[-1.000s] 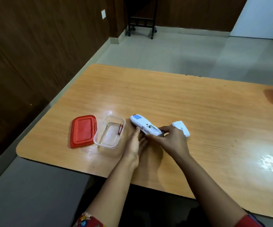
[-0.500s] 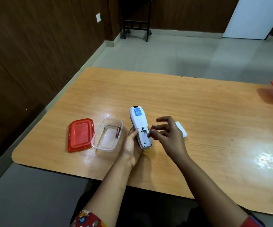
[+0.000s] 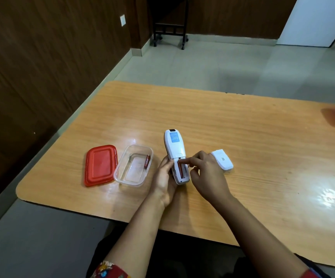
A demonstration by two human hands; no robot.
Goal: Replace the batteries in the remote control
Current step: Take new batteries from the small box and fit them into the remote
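In the head view, just below the middle of the frame, the remote (image 3: 175,151) lies back up with a blue label whose print we cannot read. The left hand (image 3: 163,177) grips its left edge, fingers curled round it. The right hand (image 3: 207,174) lays a straight forefinger on the red battery (image 3: 180,169) in the open bay, its other fingers curled and holding nothing. Right of it lies the cover (image 3: 222,161), bearing a small code mark. Half a second ago the right hand hung pinched beside the bay; now it presses inside.
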